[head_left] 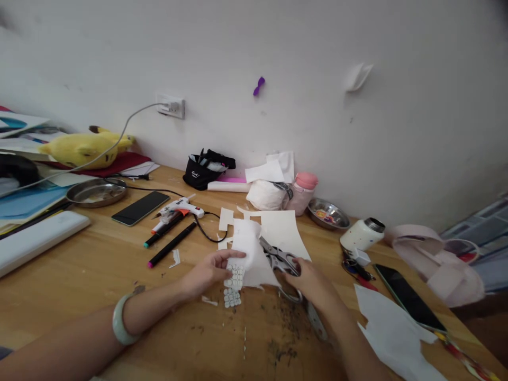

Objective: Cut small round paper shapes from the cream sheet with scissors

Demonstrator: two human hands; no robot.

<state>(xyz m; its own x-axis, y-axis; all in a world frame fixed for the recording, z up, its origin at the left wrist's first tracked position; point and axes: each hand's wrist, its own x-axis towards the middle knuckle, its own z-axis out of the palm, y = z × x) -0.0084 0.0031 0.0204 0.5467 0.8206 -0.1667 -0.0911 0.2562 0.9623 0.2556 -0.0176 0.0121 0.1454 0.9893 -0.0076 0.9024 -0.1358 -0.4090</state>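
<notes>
My left hand [208, 272] is closed in a pinch at the left edge of a curled sheet of white paper [257, 264]. Right under its fingertips is a small piece covered in rows of whitish dots [237, 275], with a second dotted piece [232, 297] just below on the table. My right hand [311, 283] has its fingers around the grey handles of a pair of scissors [280, 256], whose blades point away to the left, over the paper. Partly under my right wrist lies a slim grey tool [316, 320]; its kind is unclear.
Cream card [283, 230] lies behind the paper. Leftward are a glue gun [184, 206], black markers [172, 244] and a phone [141, 207]. Rightward are a white bottle [361, 235], another phone [408, 296] and torn white paper [397, 333]. A metal dish [328, 214] stands near the wall.
</notes>
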